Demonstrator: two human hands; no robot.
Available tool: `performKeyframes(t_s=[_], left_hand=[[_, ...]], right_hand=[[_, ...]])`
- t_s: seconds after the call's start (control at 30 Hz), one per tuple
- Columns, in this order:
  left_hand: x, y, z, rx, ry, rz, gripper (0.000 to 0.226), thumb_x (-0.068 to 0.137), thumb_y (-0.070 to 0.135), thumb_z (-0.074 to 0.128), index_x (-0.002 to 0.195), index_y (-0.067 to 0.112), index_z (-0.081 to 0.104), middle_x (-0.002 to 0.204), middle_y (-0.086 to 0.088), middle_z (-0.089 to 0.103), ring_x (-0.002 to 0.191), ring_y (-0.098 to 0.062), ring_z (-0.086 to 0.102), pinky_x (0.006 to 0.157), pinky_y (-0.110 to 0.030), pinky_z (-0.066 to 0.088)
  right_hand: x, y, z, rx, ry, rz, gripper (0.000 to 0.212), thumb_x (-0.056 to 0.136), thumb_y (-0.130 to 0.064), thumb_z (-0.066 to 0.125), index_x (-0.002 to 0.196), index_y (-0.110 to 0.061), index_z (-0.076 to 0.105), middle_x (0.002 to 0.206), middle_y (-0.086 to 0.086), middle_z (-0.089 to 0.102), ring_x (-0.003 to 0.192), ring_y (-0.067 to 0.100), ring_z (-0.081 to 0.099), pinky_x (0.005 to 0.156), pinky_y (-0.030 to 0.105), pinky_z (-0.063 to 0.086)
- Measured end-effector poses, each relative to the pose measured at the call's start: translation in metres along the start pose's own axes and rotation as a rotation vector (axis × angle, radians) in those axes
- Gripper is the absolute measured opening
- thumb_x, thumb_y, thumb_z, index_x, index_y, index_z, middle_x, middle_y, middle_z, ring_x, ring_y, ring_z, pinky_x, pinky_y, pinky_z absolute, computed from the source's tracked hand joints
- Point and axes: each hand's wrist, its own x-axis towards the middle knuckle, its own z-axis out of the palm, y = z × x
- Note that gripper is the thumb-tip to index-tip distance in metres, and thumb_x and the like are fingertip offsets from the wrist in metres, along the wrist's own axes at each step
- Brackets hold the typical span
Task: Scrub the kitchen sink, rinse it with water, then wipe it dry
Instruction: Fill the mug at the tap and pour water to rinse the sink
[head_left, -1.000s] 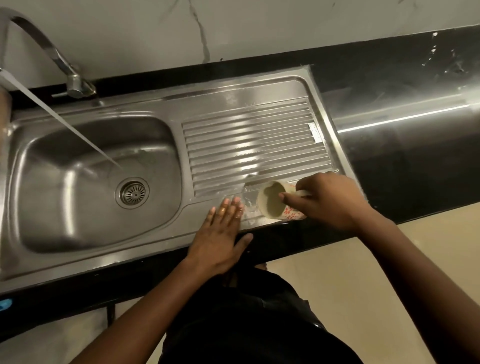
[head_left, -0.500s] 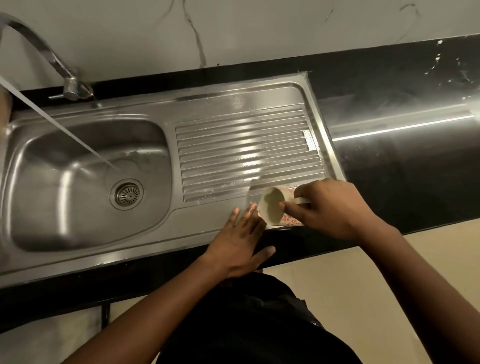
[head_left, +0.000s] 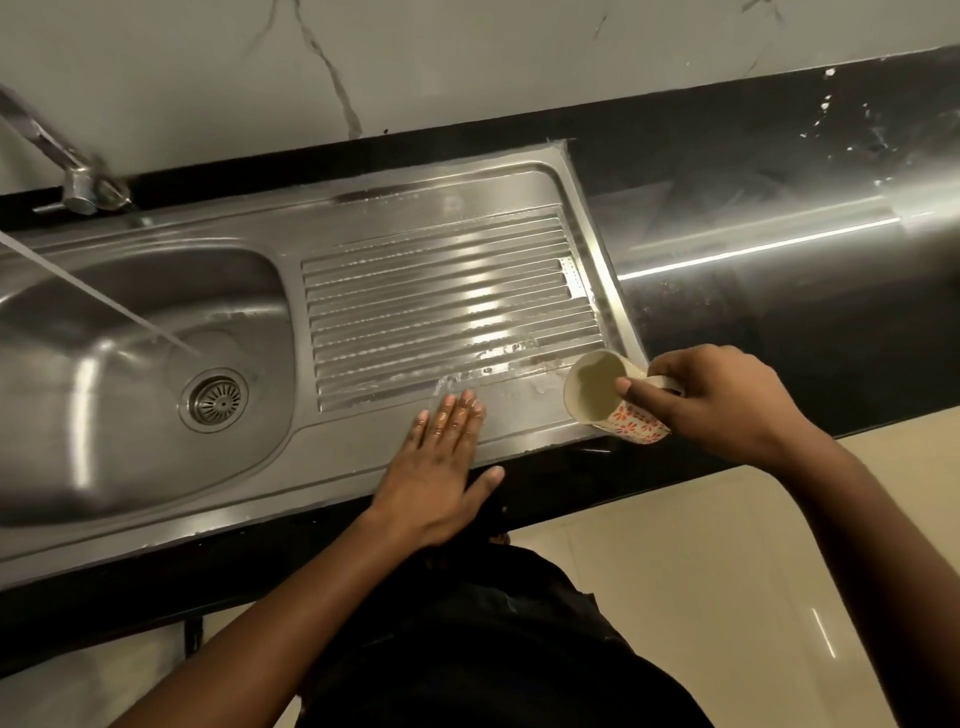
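A stainless steel sink (head_left: 156, 488) fills the left and middle of the head view, with a ribbed drainboard (head_left: 447, 291) on its right half. My left hand (head_left: 441, 467) lies flat, fingers straight and wet, on the smooth strip just below the ribs. My right hand (head_left: 727, 410) grips a cream mug with red flowers (head_left: 608, 400) by its handle, tipped on its side with the mouth facing left over the drainboard's front right corner. Water and foam streaks lie on the metal between the mug and my left fingers. A stream from the tap (head_left: 78, 182) falls into the basin near the drain (head_left: 214, 399).
A black stone counter (head_left: 779, 270) runs right of the sink, with white splashes at its back. A marbled wall (head_left: 467, 62) rises behind. Pale floor tiles (head_left: 675, 597) show below the counter's front edge.
My left hand has slid left along the front strip, away from the mug. My right hand keeps the mug tipped at the drainboard's front right corner, and wet streaks have spread over the metal.
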Motion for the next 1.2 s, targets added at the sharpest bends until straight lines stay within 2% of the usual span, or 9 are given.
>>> performKeyframes(t_s=[0.1, 0.3, 0.5, 0.63, 0.73, 0.8, 0.93, 1.03, 1.2], left_hand=[[0.002, 0.008, -0.002, -0.021, -0.031, -0.001, 0.086, 0.101, 0.076, 0.003, 0.160, 0.022, -0.027, 0.166, 0.001, -0.039, 0.152, -0.016, -0.039, 0.129, -0.046, -0.014], [0.025, 0.048, -0.002, -0.009, -0.063, 0.218, 0.083, 0.101, 0.076, 0.007, 0.161, 0.028, -0.025, 0.167, 0.001, -0.036, 0.151, -0.014, -0.040, 0.129, -0.050, -0.012], [0.056, 0.073, -0.002, 0.086, -0.019, 0.377, 0.077, 0.105, 0.068, 0.013, 0.168, 0.024, -0.002, 0.174, -0.010, -0.012, 0.158, -0.027, -0.025, 0.128, -0.055, -0.013], [0.064, 0.078, -0.003, 0.043, 0.009, 0.328, 0.077, 0.106, 0.066, 0.015, 0.168, 0.022, 0.003, 0.175, -0.007, -0.007, 0.158, -0.022, -0.024, 0.129, -0.050, -0.011], [0.061, 0.075, -0.003, -0.012, 0.020, 0.208, 0.080, 0.105, 0.068, 0.011, 0.166, 0.021, -0.011, 0.172, -0.002, -0.022, 0.157, -0.017, -0.029, 0.131, -0.047, -0.007], [0.055, 0.065, -0.003, -0.029, 0.032, 0.124, 0.081, 0.104, 0.070, 0.007, 0.162, 0.023, -0.024, 0.169, 0.000, -0.033, 0.155, -0.016, -0.033, 0.130, -0.045, -0.010], [0.040, 0.038, -0.003, -0.042, 0.037, 0.004, 0.082, 0.103, 0.072, 0.004, 0.160, 0.022, -0.028, 0.166, 0.000, -0.040, 0.151, -0.014, -0.040, 0.130, -0.044, -0.013], [0.030, 0.025, -0.003, -0.034, 0.015, -0.004, 0.082, 0.104, 0.072, 0.004, 0.159, 0.023, -0.030, 0.164, 0.003, -0.043, 0.150, -0.012, -0.042, 0.129, -0.043, -0.014], [0.019, 0.011, -0.008, -0.031, -0.027, 0.094, 0.079, 0.104, 0.071, 0.007, 0.160, 0.028, -0.029, 0.165, 0.009, -0.040, 0.150, -0.007, -0.039, 0.130, -0.042, -0.011]], right_hand=[[-0.004, 0.007, -0.004, -0.060, 0.014, 0.005, 0.052, 0.088, -0.076, 0.049, 0.093, -0.032, 0.076, 0.077, -0.016, 0.074, 0.064, 0.005, 0.071, 0.061, 0.040, 0.063], [-0.007, 0.001, 0.002, -0.129, -0.004, -0.044, 0.053, 0.090, -0.073, 0.053, 0.106, -0.028, 0.077, 0.084, -0.011, 0.077, 0.068, 0.006, 0.070, 0.066, 0.035, 0.063], [-0.002, -0.009, 0.010, -0.232, -0.025, -0.096, 0.063, 0.091, -0.077, 0.041, 0.100, -0.026, 0.076, 0.081, -0.009, 0.074, 0.065, 0.008, 0.067, 0.066, 0.034, 0.061], [-0.002, 0.003, 0.007, -0.196, -0.014, -0.033, 0.057, 0.092, -0.075, 0.046, 0.101, -0.028, 0.076, 0.081, -0.010, 0.074, 0.065, 0.007, 0.068, 0.064, 0.036, 0.062], [-0.005, 0.020, -0.001, -0.095, 0.004, 0.037, 0.059, 0.089, -0.079, 0.044, 0.098, -0.031, 0.076, 0.077, -0.012, 0.074, 0.064, 0.005, 0.070, 0.061, 0.040, 0.063], [-0.008, 0.030, -0.008, -0.043, 0.015, 0.077, 0.056, 0.088, -0.079, 0.045, 0.093, -0.032, 0.075, 0.075, -0.013, 0.074, 0.063, 0.004, 0.070, 0.060, 0.042, 0.063], [-0.012, 0.042, -0.016, -0.044, 0.032, 0.104, 0.052, 0.090, -0.074, 0.048, 0.098, -0.031, 0.075, 0.077, -0.016, 0.073, 0.065, 0.003, 0.070, 0.060, 0.038, 0.063], [-0.010, 0.041, -0.014, -0.092, 0.038, 0.095, 0.054, 0.090, -0.074, 0.049, 0.108, -0.031, 0.076, 0.083, -0.013, 0.074, 0.067, 0.005, 0.069, 0.061, 0.038, 0.062], [-0.001, 0.014, 0.003, -0.184, 0.004, -0.005, 0.060, 0.090, -0.077, 0.043, 0.102, -0.028, 0.076, 0.079, -0.011, 0.073, 0.065, 0.006, 0.066, 0.065, 0.037, 0.061]])
